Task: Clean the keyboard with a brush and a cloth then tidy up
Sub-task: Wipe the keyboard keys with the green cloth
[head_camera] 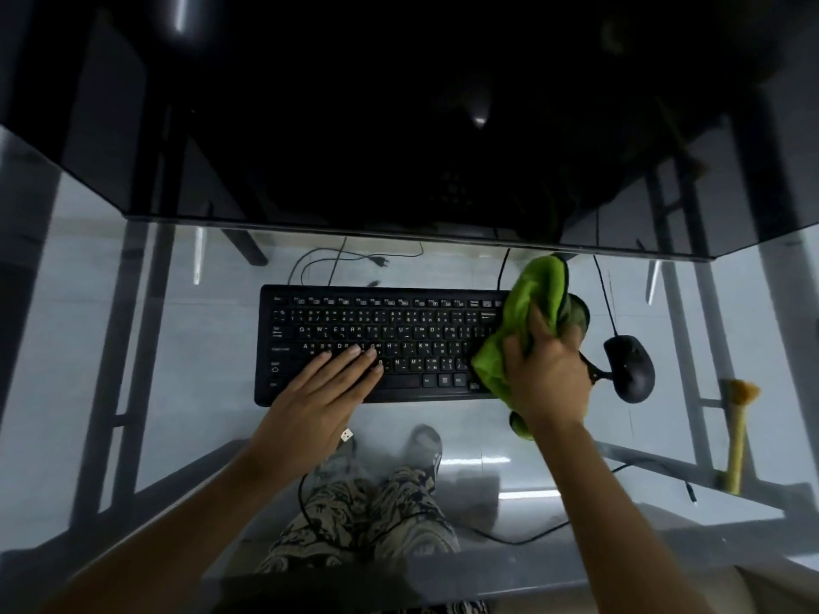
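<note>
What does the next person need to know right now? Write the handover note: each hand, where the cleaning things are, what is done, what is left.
Left hand: flat, fingers straight, resting on the keyboard at its lower middle keys, steadying it.
Right hand: grip closed on the bunched green cloth, which lies over the keyboard's right end.
Brush: lying on the glass desk at far right, beyond the mouse, untouched.
Done: the cloth wipe is under way at the right end; whether brushing was done cannot be told.
Left: wipe the remaining keys, then put away cloth and brush.
</note>
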A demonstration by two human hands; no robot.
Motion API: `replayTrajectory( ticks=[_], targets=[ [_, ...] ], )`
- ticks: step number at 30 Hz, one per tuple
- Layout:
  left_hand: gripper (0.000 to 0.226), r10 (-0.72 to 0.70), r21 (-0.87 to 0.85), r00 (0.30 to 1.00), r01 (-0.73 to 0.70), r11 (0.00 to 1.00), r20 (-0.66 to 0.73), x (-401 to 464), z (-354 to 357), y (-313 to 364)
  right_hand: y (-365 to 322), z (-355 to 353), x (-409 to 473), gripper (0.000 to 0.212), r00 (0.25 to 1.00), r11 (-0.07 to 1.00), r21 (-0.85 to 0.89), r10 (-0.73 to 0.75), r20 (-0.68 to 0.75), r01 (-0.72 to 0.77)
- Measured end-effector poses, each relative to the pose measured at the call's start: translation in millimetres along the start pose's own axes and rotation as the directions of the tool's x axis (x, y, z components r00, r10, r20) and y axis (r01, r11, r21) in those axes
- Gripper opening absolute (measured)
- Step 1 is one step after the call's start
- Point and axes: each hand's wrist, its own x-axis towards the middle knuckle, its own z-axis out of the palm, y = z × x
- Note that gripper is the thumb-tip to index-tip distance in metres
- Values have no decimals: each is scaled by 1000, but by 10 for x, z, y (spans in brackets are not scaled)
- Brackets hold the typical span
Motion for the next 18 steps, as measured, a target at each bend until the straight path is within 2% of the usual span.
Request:
replayTrajectory(
  ticks=[3, 6, 8, 10, 14, 16, 18],
  targets=[
    [49, -6, -7, 1000, 6, 1000, -14, -2, 11, 16, -304, 68, -118, 49, 999, 999, -19, -35, 17, 35],
    [47, 11, -7, 1000, -11, 1000, -25, -6, 20, -8, -667, 149, -312, 45, 953, 957, -49, -280, 111, 287],
    [46, 26, -6, 999, -26, 1000, -30, -6, 25, -32, -650, 128, -280, 48, 929, 931, -72, -347, 131, 358],
    [47, 29, -11, 999, -30, 1000, -30, -12, 31, -33, -436, 51, -122, 50, 953, 952, -72, -290, 90, 296],
    [50, 17, -29, 1000, -18, 999, -23, -13, 49, -28, 5, -83, 225, 46, 998, 997, 30, -69, 6, 68],
    [50, 12, -28, 1000, -12, 1000, -12, -8, 51, -33, 125, -123, 373, 47, 997, 990, 113, 82, -10, -80],
    [49, 1, -45, 1000, -1, 999, 2, -11, 58, -24, 83, -141, 406, 46, 987, 974, 164, 160, -15, -155]
  ],
)
